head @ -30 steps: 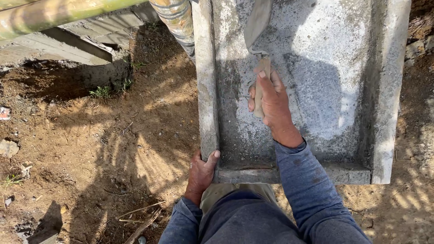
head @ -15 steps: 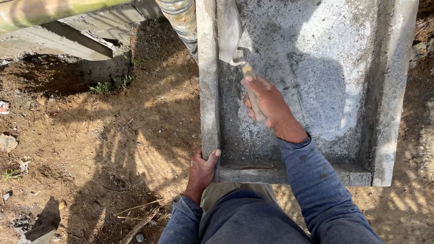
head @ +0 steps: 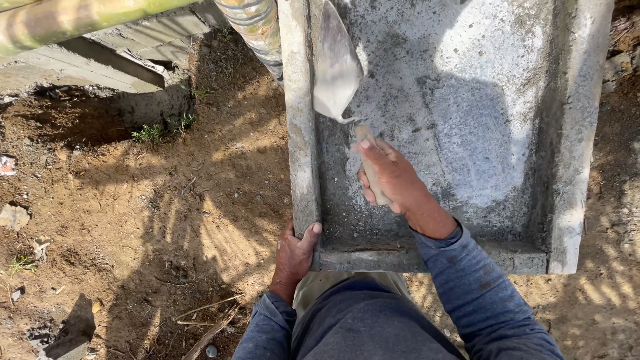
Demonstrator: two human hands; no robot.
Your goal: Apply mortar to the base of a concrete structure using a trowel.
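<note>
Gripping a wooden handle, the right hand (head: 393, 183) was closed around a pointed trowel (head: 337, 67), whose mortar-coated blade was laid flat against the inner face of the left wall of a grey concrete trough (head: 573, 133). The blade was seen close to the upper edge of the head view, tilted along that wall, with its tip pointing away from the person. The left hand (head: 293, 257) was clamped over the near left corner of the trough, thumb on top of the rim, fingers hidden below.

Brown dirt ground (head: 167, 220) was seen to the left of the trough, and a ringed grey pipe (head: 257, 30) was lying just beside its outer wall. A bamboo pole (head: 73, 17) was visible across the top left corner.

Several risks could be judged from this position. If the blade were pressed too steeply, the fresh coating could be gouged rather than smoothed. Should the bracing hand slip off the rim, the trough could be shifted and the stroke spoiled. Loose soil could also be knocked over the edge onto the wet surface.
</note>
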